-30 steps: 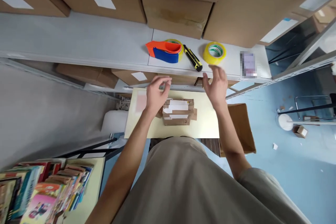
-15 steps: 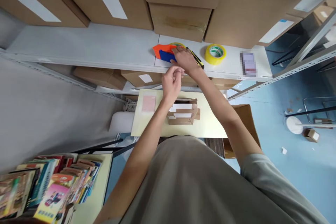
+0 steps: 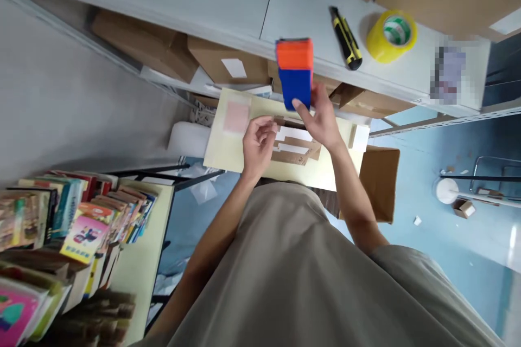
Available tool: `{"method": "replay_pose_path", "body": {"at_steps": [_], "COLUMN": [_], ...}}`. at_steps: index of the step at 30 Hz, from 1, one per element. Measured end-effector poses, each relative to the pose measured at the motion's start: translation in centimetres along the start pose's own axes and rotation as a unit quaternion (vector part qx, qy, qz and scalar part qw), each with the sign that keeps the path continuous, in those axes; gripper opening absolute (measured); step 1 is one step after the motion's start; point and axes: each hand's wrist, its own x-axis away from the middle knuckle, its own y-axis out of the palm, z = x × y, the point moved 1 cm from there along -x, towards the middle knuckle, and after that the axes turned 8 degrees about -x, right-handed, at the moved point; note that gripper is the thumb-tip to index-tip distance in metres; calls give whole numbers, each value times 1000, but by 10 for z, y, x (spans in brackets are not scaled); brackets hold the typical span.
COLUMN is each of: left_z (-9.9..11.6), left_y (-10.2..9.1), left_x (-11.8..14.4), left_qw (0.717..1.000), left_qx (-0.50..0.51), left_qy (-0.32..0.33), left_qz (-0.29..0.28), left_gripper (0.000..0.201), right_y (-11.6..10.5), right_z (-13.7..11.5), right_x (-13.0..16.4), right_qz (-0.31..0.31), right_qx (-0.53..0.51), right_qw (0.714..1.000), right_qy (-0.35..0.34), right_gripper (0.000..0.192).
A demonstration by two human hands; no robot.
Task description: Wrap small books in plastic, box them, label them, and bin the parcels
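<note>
Both my forearms reach forward from my body, bare to the elbow. My right hand (image 3: 321,119) is raised, thumb up and fingers wrapped in a firm grasp, wrist slightly bent. My left hand (image 3: 258,143) sits lower and just beside it, fingers curled loosely inward, palm turned down.

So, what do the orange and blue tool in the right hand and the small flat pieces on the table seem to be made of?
Tape dispenser in the right hand: likely plastic, going by its smooth, saturated colour. Flat pieces: brown, matte cardboard with white labels.
</note>
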Motion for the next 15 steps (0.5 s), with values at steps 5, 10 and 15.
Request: {"method": "replay_pose_path", "body": {"at_steps": [5,10,15], "left_z": [1,-1,3], "left_y": [-9,-17,-25], "left_x": [50,71,72], "left_qw": [999,996,986], "left_qx": [-24,-46,-62], "left_qy": [-7,19,30], "left_qz": [-40,-81,-154], "left_gripper": [34,23,17], "right_y": [30,45,45], "right_z": [2,7,6], "right_x": [96,124,131], "right_qz": [-13,-8,-16], "right_qx": [-263,-331,-269], "right_qw": [957,924,938], "right_qy": [124,190,217], "right_gripper": [67,71,70]}}
